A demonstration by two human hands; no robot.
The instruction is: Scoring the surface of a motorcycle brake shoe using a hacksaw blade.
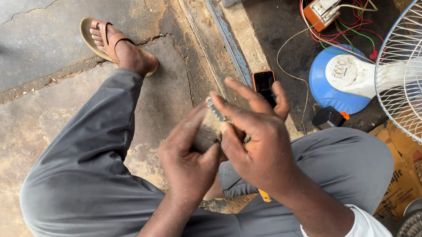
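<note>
Above grey-trousered knees, left hand and right hand both pinching a small metal part

A dark-screened smartphone with an orange-red rim is lying on the ground just beyond the hands. A flattened brown cardboard box with printed lettering is lying at the right edge, under the fan's grille.

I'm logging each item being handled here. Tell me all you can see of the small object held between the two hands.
The small object looks like a flat, worn grey-brown block with a toothed, metallic-looking edge at its top. It is held tilted above the lap, gripped by the left hand from below and the right hand from the side. Fingers hide much of it, so its kind is unclear.
</note>
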